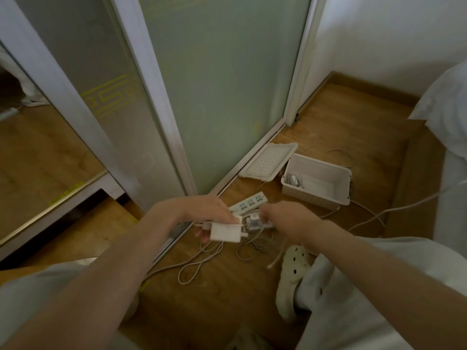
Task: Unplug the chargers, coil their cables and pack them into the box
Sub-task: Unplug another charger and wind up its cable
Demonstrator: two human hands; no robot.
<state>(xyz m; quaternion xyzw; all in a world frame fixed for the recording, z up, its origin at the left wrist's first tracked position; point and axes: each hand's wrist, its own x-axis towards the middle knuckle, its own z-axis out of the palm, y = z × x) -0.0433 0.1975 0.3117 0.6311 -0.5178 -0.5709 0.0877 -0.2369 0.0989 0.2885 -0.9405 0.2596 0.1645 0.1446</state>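
Frosted glass door [227,84], mirror [38,160], wooden floor [341,127], cream clog [294,266]

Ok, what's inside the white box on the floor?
A coiled white cable lies at the left end of the box. The near wall hides the bottom along that side.

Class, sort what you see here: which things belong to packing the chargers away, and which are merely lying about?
Part of the job: white charger held in the left hand; small charger by the right hand; power strip; loose cables; box; lid.
Lying about: clog; mirror; white bedding.
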